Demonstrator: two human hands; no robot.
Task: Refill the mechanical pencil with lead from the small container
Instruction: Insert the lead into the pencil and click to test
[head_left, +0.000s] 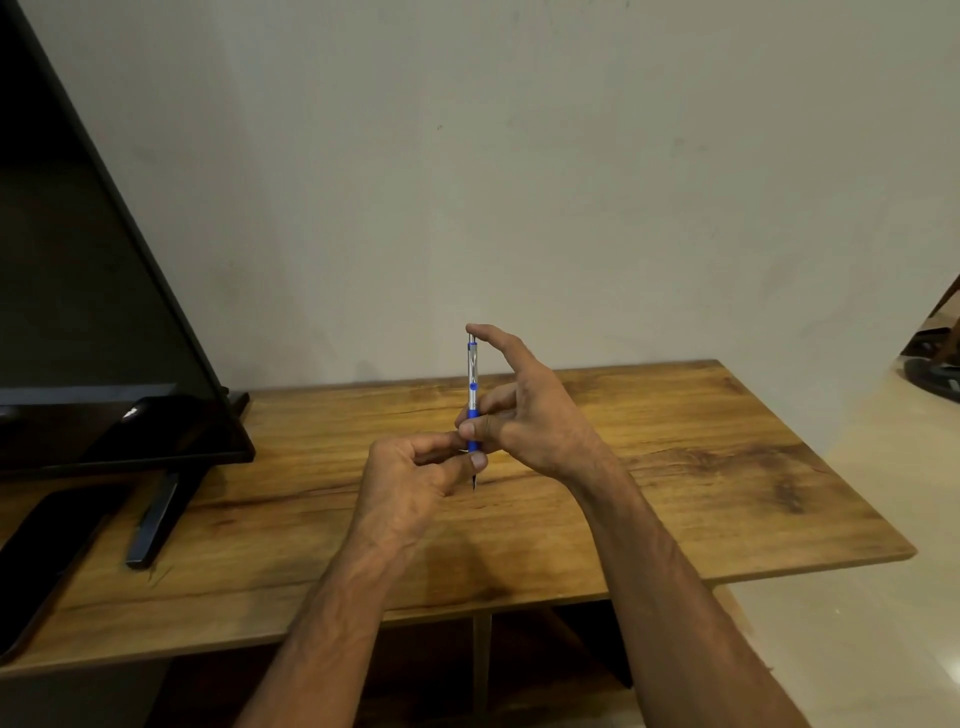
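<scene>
A slim silver mechanical pencil (472, 371) with a blue rubber grip stands upright above the middle of a brown wood-grain table (675, 467), its dark tip pointing down and hanging just clear of the tabletop. Both hands hold it.

The right hand (530, 415) pinches the upper part of the blue grip between thumb and a curled finger, while its index finger arches up and over so that the fingertip rests on the pencil's top end. The silver barrel rises between that pinch and the fingertip.

The left hand (415, 467) comes in from below and to the left with its fingers curled; its thumb and fingertips pinch the lowest part of the blue grip, just under the right thumb and just above the tip. Whether its curled fingers hold anything else cannot be made out.

At the table's left end stands a large black flat screen (78, 286) on a dark angled foot (156, 519), with a black flat slab (41, 561) lying beside it. A plain pale wall (519, 156) rises behind the table.
</scene>
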